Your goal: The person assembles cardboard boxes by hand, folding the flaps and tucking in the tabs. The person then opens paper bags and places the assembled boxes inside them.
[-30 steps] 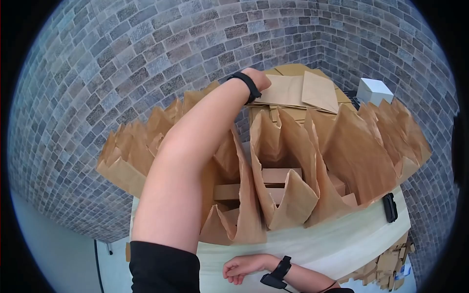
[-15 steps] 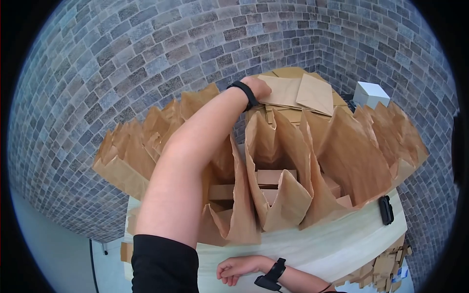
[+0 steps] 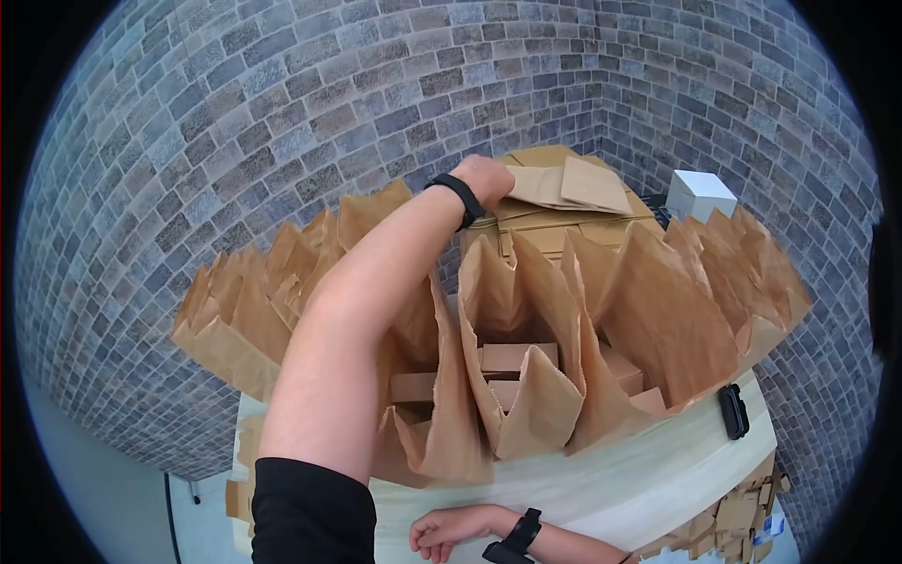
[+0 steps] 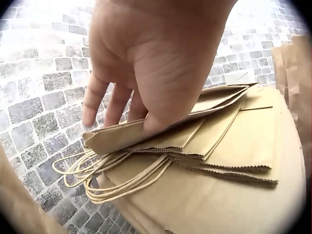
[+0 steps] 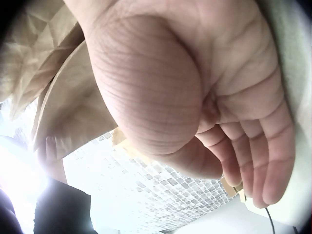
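Note:
In the head view my left hand (image 3: 486, 180) is at the left end of a flat, folded brown paper bag (image 3: 536, 185) on top of a stack. Seen from the left wrist, the thumb lies on the near side of this folded bag (image 4: 117, 138) and the fingers reach behind it, pinching its edge. Under it lie more flat bags (image 4: 234, 141) with twisted paper handles (image 4: 129, 187). My right hand (image 3: 449, 531) rests by the table's front edge, fingers loosely curled around nothing, as the right wrist view of this hand (image 5: 195, 97) also shows.
Several open paper bags stand in a row across the table (image 3: 601, 479), among them a middle bag (image 3: 536, 404) with small cardboard boxes (image 3: 519, 358) inside. A white box (image 3: 701, 195) sits back right; a black device (image 3: 735, 412) lies at the right edge. Cardboard pieces (image 3: 738, 517) are heaped lower right.
The head view has shifted, so the scene sits slightly lower and further left. My left hand stays at the folded bag's left end; my right hand keeps its loose pose.

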Tool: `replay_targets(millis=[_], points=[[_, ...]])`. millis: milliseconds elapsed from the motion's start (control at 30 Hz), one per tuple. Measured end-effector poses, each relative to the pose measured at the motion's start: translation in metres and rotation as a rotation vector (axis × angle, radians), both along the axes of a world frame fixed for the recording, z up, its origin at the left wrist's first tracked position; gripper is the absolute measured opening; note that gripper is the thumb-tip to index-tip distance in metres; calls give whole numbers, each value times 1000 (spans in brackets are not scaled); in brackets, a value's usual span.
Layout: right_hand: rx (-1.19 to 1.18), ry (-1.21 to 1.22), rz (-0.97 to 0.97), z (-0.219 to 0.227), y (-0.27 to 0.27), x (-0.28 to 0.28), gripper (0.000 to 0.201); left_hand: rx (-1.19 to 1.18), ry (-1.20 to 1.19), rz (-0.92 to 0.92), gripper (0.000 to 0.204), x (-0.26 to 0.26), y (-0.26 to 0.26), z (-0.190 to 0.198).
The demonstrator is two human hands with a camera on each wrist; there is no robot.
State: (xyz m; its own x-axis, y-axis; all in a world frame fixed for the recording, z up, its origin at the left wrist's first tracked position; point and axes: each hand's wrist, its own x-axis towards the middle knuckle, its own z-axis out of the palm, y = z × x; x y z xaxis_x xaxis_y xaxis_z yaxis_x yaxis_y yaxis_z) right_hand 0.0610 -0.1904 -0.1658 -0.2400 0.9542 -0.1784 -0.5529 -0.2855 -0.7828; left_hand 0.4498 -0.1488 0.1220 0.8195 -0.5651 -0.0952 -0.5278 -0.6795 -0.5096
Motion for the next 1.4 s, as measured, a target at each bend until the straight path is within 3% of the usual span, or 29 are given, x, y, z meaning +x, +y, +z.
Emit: replay_targets(millis=[67,200,233,400,467,567,667,733,867,967,1000,1067,1100,1167,1200,1267,1300,1367,1400], points=[[-14,-8,-2,0,1,-1,25,7,-75,-19,26,-6,-1,15],[-24,-41,-11,2,0,-1,25,-302,-381,-70,22,-8,2,63],[-20,-45,-7,2,-1,-1,25,-445,-490,-91,22,-13,4,80],[-18,-45,-14,8,-4,-1,26,-639,-714,-61,24,-59,41,190],[-6,-67,0,12,-1,-4,25,-667,-782,-44,23,-103,59,231],[-7,-84,1,13,-4,-2,23,-1380,-327,141,36,-190,92,272],[-5,-84,-23,10,-6,-4,22,-1553,-142,1,38,-286,126,283],[-22,-145,-54,18,-10,-8,23,-1685,-65,-29,41,-348,149,283],[-5,-286,-113,27,-25,-15,24,-1884,153,-263,36,-491,158,241],[87,-358,-215,81,-48,-37,25,-1736,62,-384,34,-557,164,230],[34,-445,-197,107,-55,-44,27,-1747,66,-388,34,-568,174,232],[-11,-608,-180,158,-68,-60,27,-1364,-184,-132,23,-587,197,228],[-24,-598,-174,180,-74,-68,27,-1305,-235,-87,16,-588,192,220],[33,-815,-275,215,-85,-83,25,-1360,-42,117,14,-587,192,207],[25,-805,-264,228,-89,-89,25,-1408,39,198,11,-583,189,195],[91,-748,-555,248,-96,-99,23,-1440,205,339,7,-572,184,170],[81,-747,-553,258,-93,-105,23,-1426,293,398,6,-564,184,157],[121,-700,-859,279,-82,-119,26,-1445,465,399,13,-549,186,128],[104,-705,-870,290,-75,-125,26,-1429,519,387,14,-540,185,113]])
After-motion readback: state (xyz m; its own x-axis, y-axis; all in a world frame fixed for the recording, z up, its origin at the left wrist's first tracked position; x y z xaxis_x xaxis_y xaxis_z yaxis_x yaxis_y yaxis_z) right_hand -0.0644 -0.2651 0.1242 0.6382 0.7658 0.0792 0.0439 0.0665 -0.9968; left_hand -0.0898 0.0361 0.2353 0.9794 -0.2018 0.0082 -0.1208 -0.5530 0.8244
